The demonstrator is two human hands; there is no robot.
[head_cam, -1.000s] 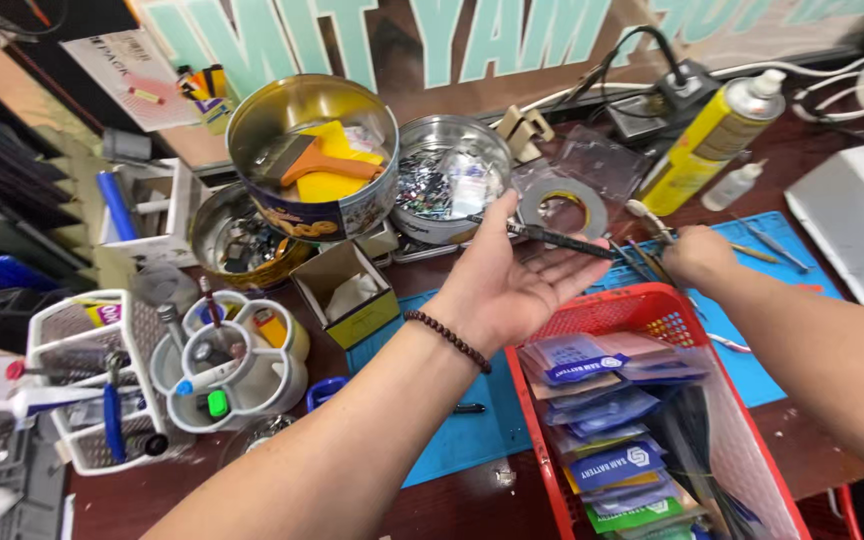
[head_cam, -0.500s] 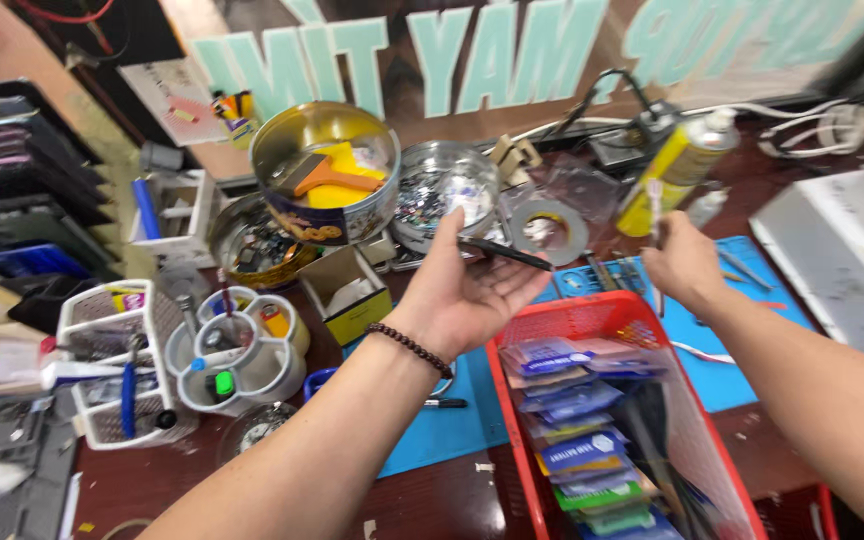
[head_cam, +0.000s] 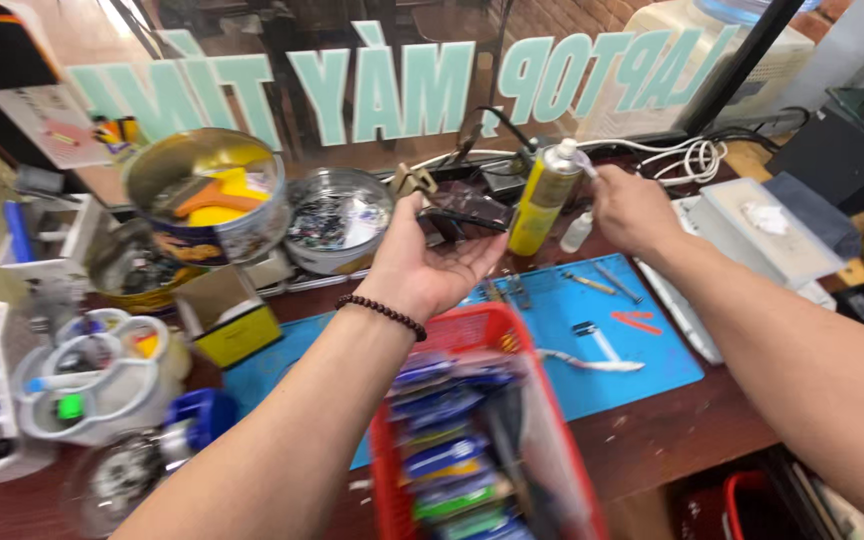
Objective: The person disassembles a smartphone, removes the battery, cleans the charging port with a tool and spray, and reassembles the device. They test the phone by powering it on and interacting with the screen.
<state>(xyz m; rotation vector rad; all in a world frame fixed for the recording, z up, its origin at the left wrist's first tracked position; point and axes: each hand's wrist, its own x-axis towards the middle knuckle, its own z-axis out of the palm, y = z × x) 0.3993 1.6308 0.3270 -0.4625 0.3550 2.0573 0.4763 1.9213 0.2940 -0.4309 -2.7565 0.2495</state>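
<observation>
My left hand [head_cam: 422,262] is raised palm up over the workbench and holds a small dark flat part [head_cam: 464,216] on its fingertips; a beaded bracelet [head_cam: 384,314] circles the wrist. My right hand [head_cam: 634,208] reaches to the back of the bench and grips the white nozzle of a yellow spray bottle [head_cam: 544,200]. A small clear dropper bottle [head_cam: 578,230] stands just below that hand. Both forearms cross a blue work mat [head_cam: 592,320].
A red basket [head_cam: 472,330] of packets sits in front of me. Round tins [head_cam: 207,195] [head_cam: 337,220], a yellow box [head_cam: 227,325] and a white organiser [head_cam: 82,385] crowd the left. Tweezers and small tools lie on the mat. A white box [head_cam: 762,230] and cables sit at right.
My right hand has moved up from the mat's tools to the spray bottle's nozzle. My left hand has risen with the dark part. The view has shifted right and upward.
</observation>
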